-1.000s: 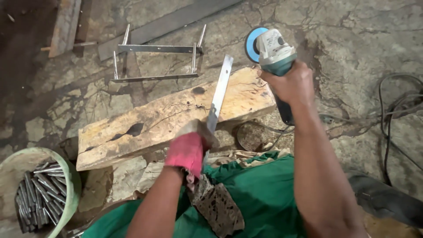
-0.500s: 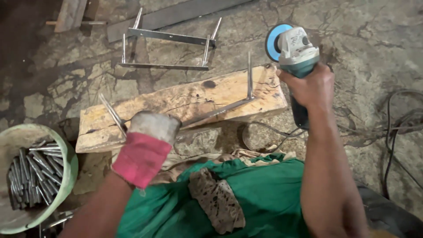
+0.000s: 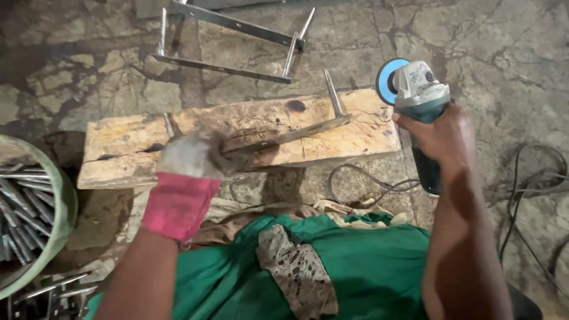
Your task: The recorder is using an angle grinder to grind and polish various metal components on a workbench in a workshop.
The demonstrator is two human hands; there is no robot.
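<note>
Sitting at the left edge of the frame, a green bucket (image 3: 62, 195) holds metal rods (image 3: 24, 207). Just right of it, the gloved left hand (image 3: 189, 157) keeps its grip pinched on a flat metal bar (image 3: 296, 133) lying across the wooden plank (image 3: 237, 127) at centre. At upper right, the right hand (image 3: 441, 133) wraps an angle grinder (image 3: 415, 92).

The gloved left hand (image 3: 188, 155) is smeared with motion blur, so its grip on the flat metal bar (image 3: 290, 135) can't be read. At the left edge the green bucket (image 3: 62, 204) is cut off, and the metal frame (image 3: 228, 41) runs off the top.
</note>
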